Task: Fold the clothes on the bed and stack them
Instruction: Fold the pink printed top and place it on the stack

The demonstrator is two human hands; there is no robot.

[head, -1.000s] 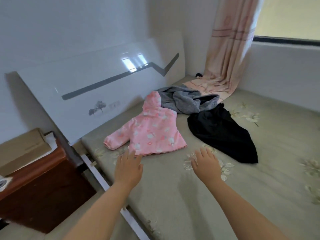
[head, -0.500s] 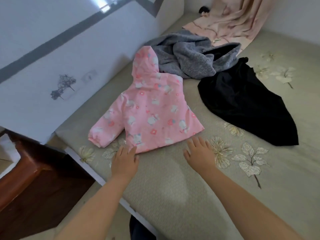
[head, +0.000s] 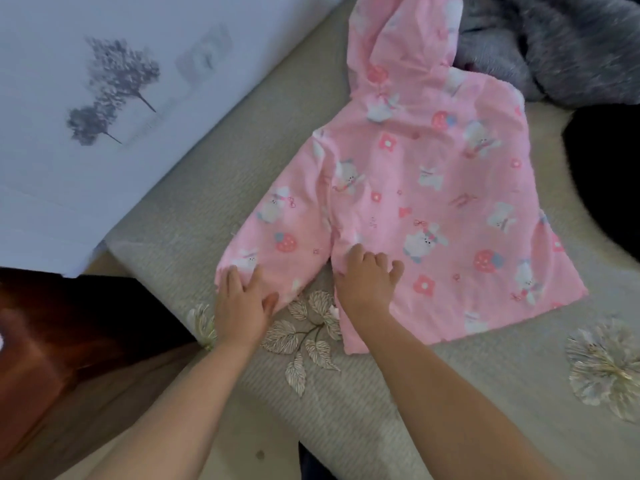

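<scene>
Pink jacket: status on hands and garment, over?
Left hand on cuff, right hand gripping the hem. Pink jacket flat, unfolded. Grey garment touches hood.

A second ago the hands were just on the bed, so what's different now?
Both hands moved forward onto the pink jacket. The left hand now rests on the sleeve cuff, and the right hand grips the jacket's lower edge beside the sleeve. The jacket, grey garment and black garment lie where they did.
</scene>
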